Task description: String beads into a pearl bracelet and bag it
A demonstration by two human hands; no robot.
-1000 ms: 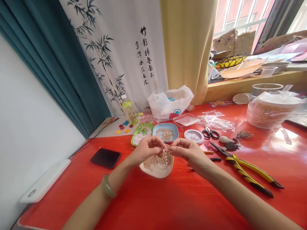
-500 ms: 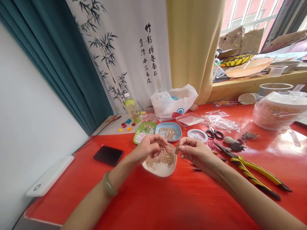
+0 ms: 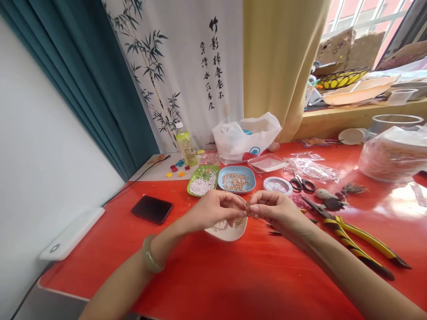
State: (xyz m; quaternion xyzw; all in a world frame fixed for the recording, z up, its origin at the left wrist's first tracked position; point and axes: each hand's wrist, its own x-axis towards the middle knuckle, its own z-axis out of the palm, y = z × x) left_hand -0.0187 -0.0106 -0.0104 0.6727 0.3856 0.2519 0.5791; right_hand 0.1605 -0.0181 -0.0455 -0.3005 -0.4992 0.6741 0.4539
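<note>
With thumb and forefinger closed in a pinch, my bare left hand point(image 3: 216, 210) and bare right hand point(image 3: 275, 207) are meeting at a tiny brownish piece point(image 3: 247, 208), too small to identify. We're holding it over the right rim of a shallow, rounded white dish point(image 3: 230, 235) containing small gold beads point(image 3: 239, 222).

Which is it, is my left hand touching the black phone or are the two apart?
Apart. The head view shows it: a strip of red tabletop lies between the left hand and the black phone.
</note>
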